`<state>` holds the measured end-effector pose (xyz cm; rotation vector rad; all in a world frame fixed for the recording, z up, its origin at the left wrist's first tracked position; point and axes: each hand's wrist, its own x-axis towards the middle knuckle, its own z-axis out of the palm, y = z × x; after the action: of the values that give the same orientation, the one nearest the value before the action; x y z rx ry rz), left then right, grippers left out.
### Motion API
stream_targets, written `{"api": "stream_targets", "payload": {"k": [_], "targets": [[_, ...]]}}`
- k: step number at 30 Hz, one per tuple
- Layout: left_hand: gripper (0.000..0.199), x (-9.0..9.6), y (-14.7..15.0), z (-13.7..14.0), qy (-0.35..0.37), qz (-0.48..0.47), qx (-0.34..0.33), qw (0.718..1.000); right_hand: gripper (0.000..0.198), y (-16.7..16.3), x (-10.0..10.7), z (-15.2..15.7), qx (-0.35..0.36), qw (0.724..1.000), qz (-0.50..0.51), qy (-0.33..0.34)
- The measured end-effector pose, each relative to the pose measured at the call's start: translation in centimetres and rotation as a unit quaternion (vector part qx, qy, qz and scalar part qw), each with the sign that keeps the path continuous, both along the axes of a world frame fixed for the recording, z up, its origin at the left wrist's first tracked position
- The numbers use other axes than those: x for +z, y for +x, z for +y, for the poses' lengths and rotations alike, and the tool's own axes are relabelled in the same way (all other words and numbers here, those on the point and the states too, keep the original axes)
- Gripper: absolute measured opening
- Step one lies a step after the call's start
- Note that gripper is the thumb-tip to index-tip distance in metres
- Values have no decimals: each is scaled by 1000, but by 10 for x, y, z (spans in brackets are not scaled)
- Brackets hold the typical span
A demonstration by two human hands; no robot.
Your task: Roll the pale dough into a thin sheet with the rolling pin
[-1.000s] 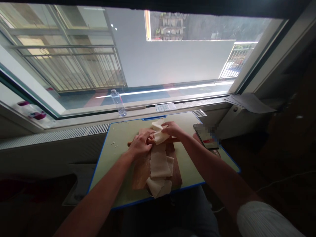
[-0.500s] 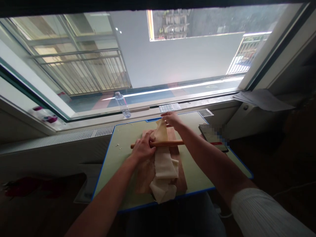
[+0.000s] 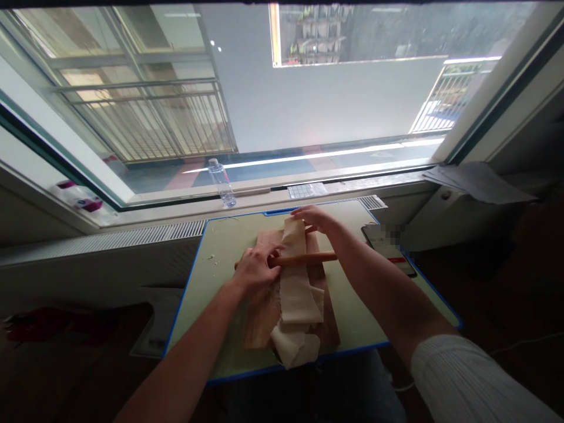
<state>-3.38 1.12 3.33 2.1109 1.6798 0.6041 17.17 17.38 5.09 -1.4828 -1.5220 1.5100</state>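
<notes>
A long, pale strip of rolled dough [image 3: 300, 301] runs lengthwise along a wooden cutting board [image 3: 259, 323], its near end folded and bunched at the table's front edge. Across the strip lies a wooden rolling pin [image 3: 311, 258]. My left hand [image 3: 257, 265] is closed around the pin's left part, beside the dough. At the far end of the board, my right hand [image 3: 316, 218] pinches the strip's far end; some of its fingers are hidden behind the dough. My right forearm passes over the pin's right end.
The board rests on a small blue-edged table [image 3: 220, 247]. A phone [image 3: 390, 249] lies at its right side, and crumbs [image 3: 211, 257] dot the left. Beyond stand a clear bottle [image 3: 221, 183] on the windowsill and papers [image 3: 478, 182] at the right.
The dough's far part, twisted and narrow before, now lies straighter and flatter up to my right hand. My left hand stays at the pin. The view has shifted slightly.
</notes>
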Motion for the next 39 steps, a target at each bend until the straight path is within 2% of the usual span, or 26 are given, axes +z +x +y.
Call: {"api": "stream_targets", "payload": {"k": [2, 4, 6, 9, 13, 17, 20, 23, 26, 30, 33, 36, 39], "targets": [[51, 1, 1, -1, -1, 10, 7, 1000, 24, 0, -3, -5, 23, 992, 46, 112], [48, 2, 2, -2, 4, 20, 11, 1000, 23, 0, -8, -7, 37, 972, 69, 221], [46, 1, 3, -2, 8, 25, 8, 1000, 22, -1, -12, -6, 31, 960, 49, 274], [43, 1, 3, -3, 9, 34, 7, 999, 20, -1, -15, -2, 8, 965, 33, 260], [39, 3, 3, -5, 12, 42, 4, 999, 28, 1, -10, -3, -23, 977, 109, 183], [36, 4, 4, -5, 17, 56, -6, 998, 33, 5, -6, -7, -15, 972, 132, 192], [35, 3, 4, -4, 24, 61, -5, 998, 36, 5, -8, -7, 20, 969, 36, 243], [35, 1, 3, -4, 26, 56, -4, 998, 50, 4, -10, -4, 51, 945, -131, 294], [35, 1, 3, -5, 22, 57, -8, 998, 58, 6, -8, -2, 41, 928, -251, 273], [34, 0, 1, -7, 22, 72, -6, 997, 57, 14, -1, -12, -9, 916, -301, 264], [31, -2, -2, -7, 29, 86, -7, 996, 45, 24, 3, -33, -40, 905, -309, 290], [31, -5, -4, -8, 38, 87, -17, 995, 28, 31, 1, -64, 3, 910, -309, 275], [31, -4, -4, -11, 39, 83, -27, 995, 29, 36, -6, -101, 36, 892, -347, 286]]}}
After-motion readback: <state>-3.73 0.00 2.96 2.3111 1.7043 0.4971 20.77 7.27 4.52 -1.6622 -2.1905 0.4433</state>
